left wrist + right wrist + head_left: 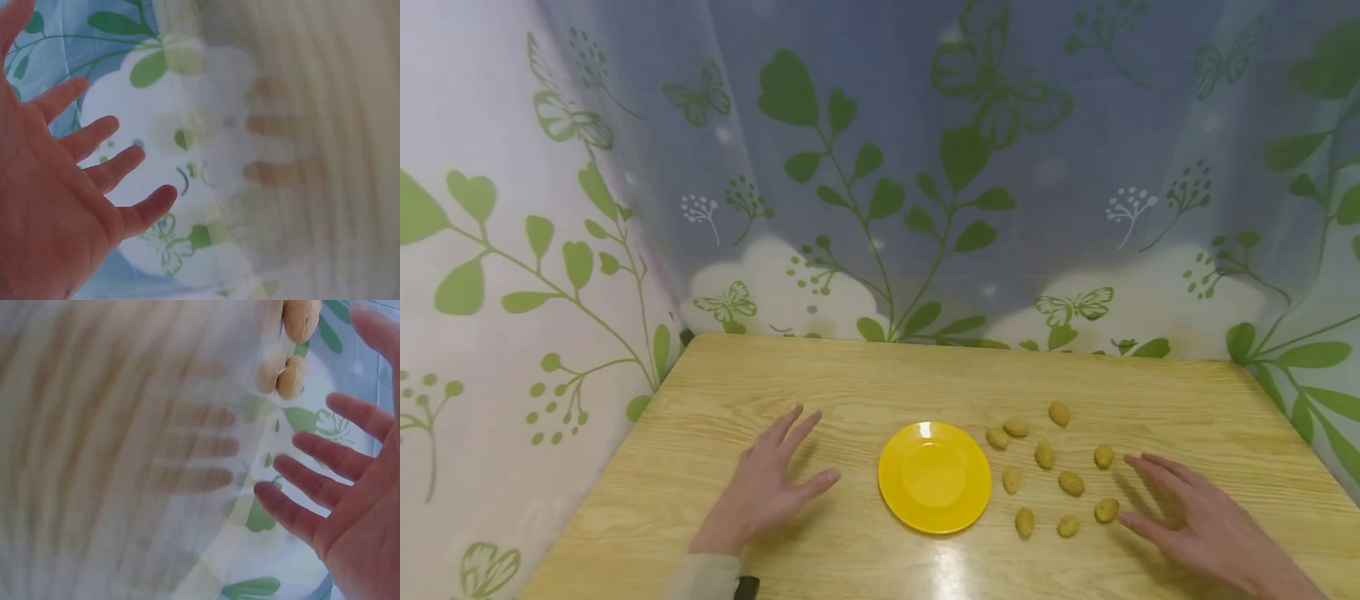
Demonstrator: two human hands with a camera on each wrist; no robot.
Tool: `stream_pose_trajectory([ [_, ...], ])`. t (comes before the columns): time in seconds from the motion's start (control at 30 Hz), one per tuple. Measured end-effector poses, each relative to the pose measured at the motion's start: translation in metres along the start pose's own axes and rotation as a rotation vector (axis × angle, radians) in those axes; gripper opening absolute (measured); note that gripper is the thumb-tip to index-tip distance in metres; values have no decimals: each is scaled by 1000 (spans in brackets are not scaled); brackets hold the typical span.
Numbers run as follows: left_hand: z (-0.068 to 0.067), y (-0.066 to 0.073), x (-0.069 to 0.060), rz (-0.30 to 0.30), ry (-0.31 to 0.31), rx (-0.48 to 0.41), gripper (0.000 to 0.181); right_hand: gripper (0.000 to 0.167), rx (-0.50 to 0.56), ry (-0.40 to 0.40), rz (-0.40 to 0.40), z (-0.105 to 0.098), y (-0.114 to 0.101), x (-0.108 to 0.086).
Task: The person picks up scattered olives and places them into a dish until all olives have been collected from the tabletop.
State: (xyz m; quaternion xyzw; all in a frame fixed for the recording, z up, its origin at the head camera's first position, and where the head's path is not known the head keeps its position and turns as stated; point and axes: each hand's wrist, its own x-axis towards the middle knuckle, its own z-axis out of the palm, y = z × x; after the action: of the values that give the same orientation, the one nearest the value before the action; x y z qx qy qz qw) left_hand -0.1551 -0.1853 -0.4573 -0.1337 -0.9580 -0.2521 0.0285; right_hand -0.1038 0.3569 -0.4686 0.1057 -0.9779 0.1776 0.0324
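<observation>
A yellow plate (935,516) lies on the wooden table between the two hands. Several tan walnuts (1071,482) are scattered on the table to the right of the plate. My left hand (769,485) hovers left of the plate, apart from it, with fingers spread and nothing held; the left wrist view also shows the spread hand (69,187). On the right, my right hand (1206,518) is close beside the nearest walnut (1107,510), its fingers extended and holding nothing. In the right wrist view, two walnuts (302,319) appear beyond the fingers.
The pale wooden table (820,375) reaches back to a blue and white curtain (880,167) printed with green leaves and butterflies. Another stretch of the curtain (490,292) runs along the left side. A dark band (747,587) shows at my left wrist.
</observation>
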Motion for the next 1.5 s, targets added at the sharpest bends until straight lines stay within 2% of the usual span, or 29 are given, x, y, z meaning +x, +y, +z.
stream_pose_trajectory([
  [0.17,8,10,6,-46,-90,-103,80,59,39,57,-70,4,-8,2],
  [0.3,13,19,10,-51,-138,-150,79,52,28,100,-107,7,-10,3],
  [0.4,15,25,12,-25,-153,-170,78,47,62,138,-148,10,-10,4],
  [0.6,17,35,17,53,-177,-207,75,43,114,152,-181,14,-11,4],
  [0.9,24,43,27,69,-281,-219,79,46,142,247,-320,20,-8,6],
  [1.2,27,53,30,52,-322,-251,74,49,141,267,-375,21,-7,8],
  [1.5,32,56,35,52,-395,-301,86,47,147,250,-393,20,-5,10],
])
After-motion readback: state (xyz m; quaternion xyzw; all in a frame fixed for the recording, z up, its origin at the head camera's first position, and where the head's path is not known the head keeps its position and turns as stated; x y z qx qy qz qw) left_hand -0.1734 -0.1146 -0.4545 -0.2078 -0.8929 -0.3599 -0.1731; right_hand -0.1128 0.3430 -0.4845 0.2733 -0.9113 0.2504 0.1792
